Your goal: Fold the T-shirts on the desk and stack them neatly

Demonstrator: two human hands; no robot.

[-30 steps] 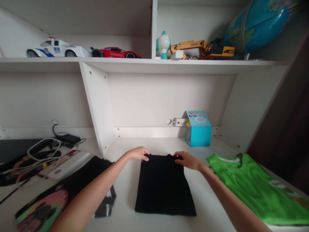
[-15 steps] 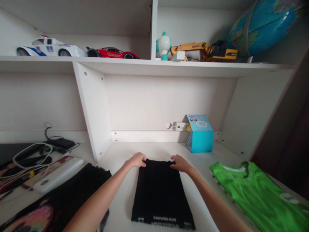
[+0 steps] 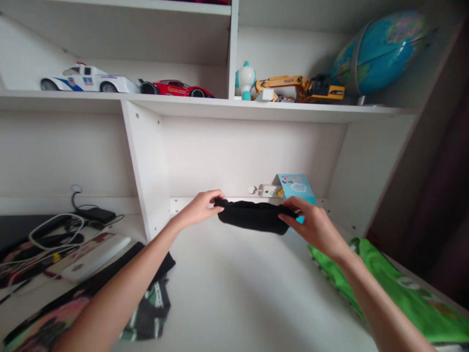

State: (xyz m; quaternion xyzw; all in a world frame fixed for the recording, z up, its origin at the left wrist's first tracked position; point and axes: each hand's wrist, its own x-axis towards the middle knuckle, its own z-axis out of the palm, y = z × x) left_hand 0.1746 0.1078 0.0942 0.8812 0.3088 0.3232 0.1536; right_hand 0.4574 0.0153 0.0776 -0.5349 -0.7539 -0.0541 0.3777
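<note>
Black garment, folded, 1 of it, hangs mid-frame above the desk, w/ our left hand pinching its left end and our right hand closed on its right end. We count 2 toy cars upper left, 1 digger, 1 globe upper right. Blue box partly hidden behind our right hand. Green shirt cut off lower right; printed shirt cut off lower left.

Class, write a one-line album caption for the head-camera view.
Both hands, left and right, hold a folded black garment above the white desk, below a shelf of toy cars.
</note>
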